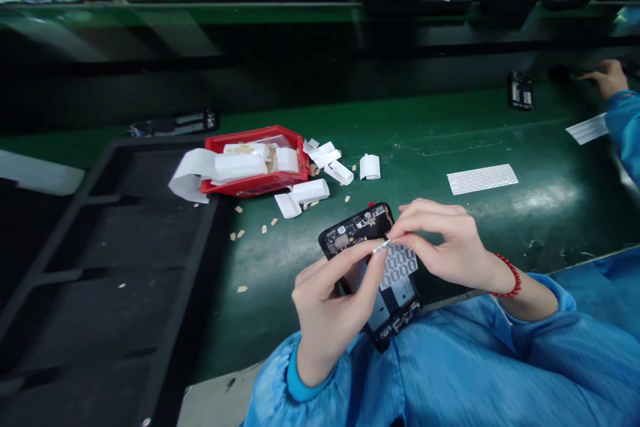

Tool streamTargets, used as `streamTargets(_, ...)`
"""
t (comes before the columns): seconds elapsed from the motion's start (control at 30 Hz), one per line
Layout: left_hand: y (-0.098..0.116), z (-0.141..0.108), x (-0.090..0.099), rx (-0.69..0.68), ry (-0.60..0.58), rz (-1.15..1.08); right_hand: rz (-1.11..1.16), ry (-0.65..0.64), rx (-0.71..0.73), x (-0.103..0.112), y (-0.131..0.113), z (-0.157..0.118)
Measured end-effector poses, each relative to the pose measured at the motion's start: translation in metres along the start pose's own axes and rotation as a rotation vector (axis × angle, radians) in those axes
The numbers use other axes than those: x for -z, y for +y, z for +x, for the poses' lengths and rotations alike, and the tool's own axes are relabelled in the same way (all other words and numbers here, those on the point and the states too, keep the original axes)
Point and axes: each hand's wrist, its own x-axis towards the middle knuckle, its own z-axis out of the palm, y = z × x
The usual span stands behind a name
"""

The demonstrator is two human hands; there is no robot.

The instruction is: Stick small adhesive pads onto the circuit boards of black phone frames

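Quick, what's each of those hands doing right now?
Left hand: closed, pinching the patterned sheet.
Right hand: pinched closed at the sheet's edge; what it holds is unclear.

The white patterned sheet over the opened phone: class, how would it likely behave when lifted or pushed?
The patterned sheet is probably floppy: it looks thin, and its upper edge seems to bend at the left hand. It is likely light, being so thin. It may curl, as the white strip does at the red bin.
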Motion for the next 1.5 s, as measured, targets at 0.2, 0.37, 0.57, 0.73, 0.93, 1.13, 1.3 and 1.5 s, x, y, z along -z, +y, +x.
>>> streamTargets(0.2,-0.001,0.000,0.001,-0.060,0.026,0.072,-0.024,-0.076,-0.011,-0.001,0.000,-0.001)
streamTargets(0.37,-0.001,-0.002,0.002,-0.091,0.070,0.151,-0.096,-0.206,0.065,0.007,0.000,0.004)
streamTargets(0.57,0.001,-0.001,0.004,-0.075,0.036,0.123,-0.352,-0.315,0.202,0.023,-0.004,0.016)
streamTargets(0.73,0.000,0.000,0.003,-0.054,0.034,0.134,-0.516,-0.313,0.379,0.022,-0.005,0.020)
streamTargets(0.93,-0.005,0.000,0.004,0.002,0.039,0.085,-0.505,-0.343,0.489,0.017,0.002,0.019)
streamTargets(1.13,-0.012,0.002,0.006,0.134,0.032,0.054,-0.197,-0.335,0.219,0.023,-0.001,0.018)
streamTargets(1.3,-0.022,0.003,0.009,0.227,0.011,0.028,-0.040,-0.361,0.015,0.016,-0.001,0.024)
streamTargets(1.5,-0.018,-0.002,0.012,0.164,0.008,0.040,-0.267,-0.322,0.200,0.000,0.015,0.025)
